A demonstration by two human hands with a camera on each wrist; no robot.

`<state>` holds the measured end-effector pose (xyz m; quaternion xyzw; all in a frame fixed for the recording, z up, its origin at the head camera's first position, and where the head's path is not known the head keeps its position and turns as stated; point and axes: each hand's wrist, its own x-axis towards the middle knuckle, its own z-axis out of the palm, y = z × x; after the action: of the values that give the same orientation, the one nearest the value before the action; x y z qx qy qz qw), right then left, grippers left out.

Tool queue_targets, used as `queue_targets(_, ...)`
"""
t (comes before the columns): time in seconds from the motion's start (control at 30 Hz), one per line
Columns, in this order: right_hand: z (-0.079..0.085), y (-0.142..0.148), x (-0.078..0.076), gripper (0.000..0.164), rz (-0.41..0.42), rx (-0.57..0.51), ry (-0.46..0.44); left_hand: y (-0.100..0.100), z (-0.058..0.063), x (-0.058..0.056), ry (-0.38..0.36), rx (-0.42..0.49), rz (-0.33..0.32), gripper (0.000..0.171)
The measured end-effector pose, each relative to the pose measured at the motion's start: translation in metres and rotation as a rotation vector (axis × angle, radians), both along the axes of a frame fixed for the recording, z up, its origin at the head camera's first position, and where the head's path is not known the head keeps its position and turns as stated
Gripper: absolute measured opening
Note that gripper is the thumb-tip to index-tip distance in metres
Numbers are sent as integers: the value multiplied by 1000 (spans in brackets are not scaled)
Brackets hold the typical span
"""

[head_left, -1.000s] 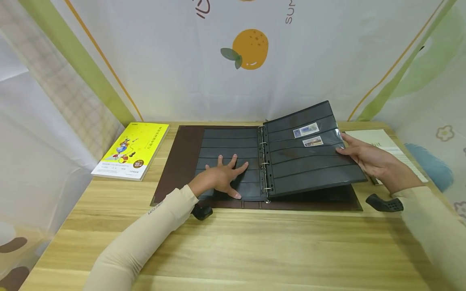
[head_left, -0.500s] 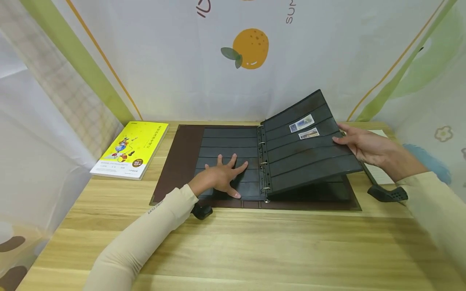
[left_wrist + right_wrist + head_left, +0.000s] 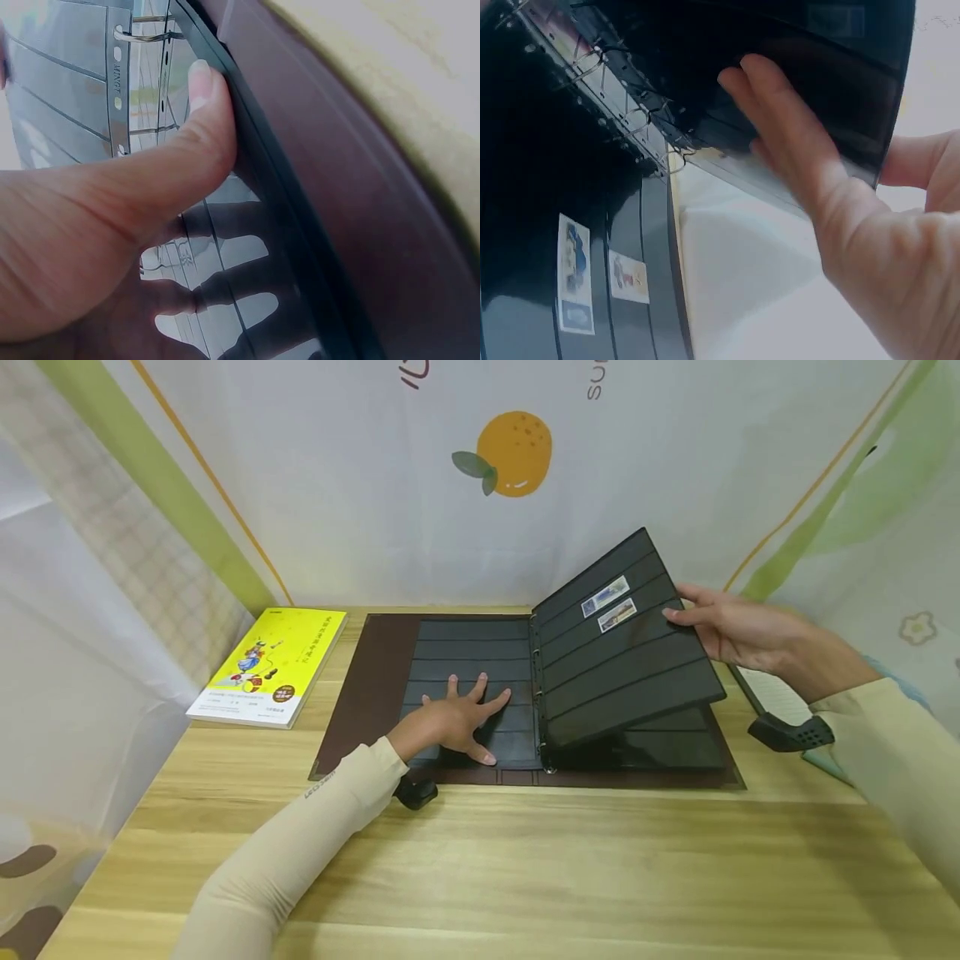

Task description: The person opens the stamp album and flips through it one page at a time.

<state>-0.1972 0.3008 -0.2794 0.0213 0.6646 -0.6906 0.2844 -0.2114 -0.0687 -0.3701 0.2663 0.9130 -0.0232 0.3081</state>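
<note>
A person's left hand point(image 3: 453, 722) rests with fingers spread on the left-side page point(image 3: 472, 650) of an open ring-bound stamp album point(image 3: 367, 693), at eight o'clock from the album's metal rings point(image 3: 537, 695) in the head view. The right hand point(image 3: 738, 631), between two and three o'clock, pinches the outer edge of a raised black page point(image 3: 622, 672), thumb on the upper face and fingers along the underside, holding it at a slant.

Two stamps point(image 3: 606, 597) sit one above the other in separate strips of the raised page, at about eleven o'clock from its middle. In the right wrist view, two more stamps point(image 3: 574, 274) show on the lower page point(image 3: 532, 334) beneath. The left thumb point(image 3: 202, 112), seen close in the left wrist view, lies beside the page's near edge.

Beige sleeves point(image 3: 300, 843) cover both arms, with black pieces point(image 3: 416, 793) at the wrists. The album lies at the far side of a wood-grain table point(image 3: 525, 868). A yellow book point(image 3: 273, 668) lies at nine o'clock; a pale printed item point(image 3: 768, 692), largely hidden by the right arm, is at three. A printed orange point(image 3: 513, 453) marks the white cloth point(image 3: 360, 510) at twelve.
</note>
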Motion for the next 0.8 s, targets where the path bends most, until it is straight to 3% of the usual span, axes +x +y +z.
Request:
queue_targets(0.23, 8, -19, -4, 79, 166, -149, 24, -2, -3, 0, 17, 37, 33, 108)
queue_targets(0.37, 16, -34, -6, 81, 184, -19, 73, -1, -4, 9, 99, 29, 65, 105)
queue_targets(0.5, 23, -48, -8, 84, 149, 102, 72, 3, -2, 27, 225, 41, 63, 93)
queue_targets(0.57, 25, -51, -8, 86, 101, 107, 34, 5, 2, 37, 270, 157, 67, 76)
queue_targets(0.67, 26, -54, -6, 88, 67, 100, 2, 11, 15, 49, 274, 465, 95, 54)
queue_targets(0.73, 26, -55, -5, 89, 63, 69, -6, 19, 30, 56, 223, 670, 137, 50)
queue_targets(0.8, 26, -57, -4, 89, 88, 57, 11, 30, 48, 62, 162, 797, 183, 58)
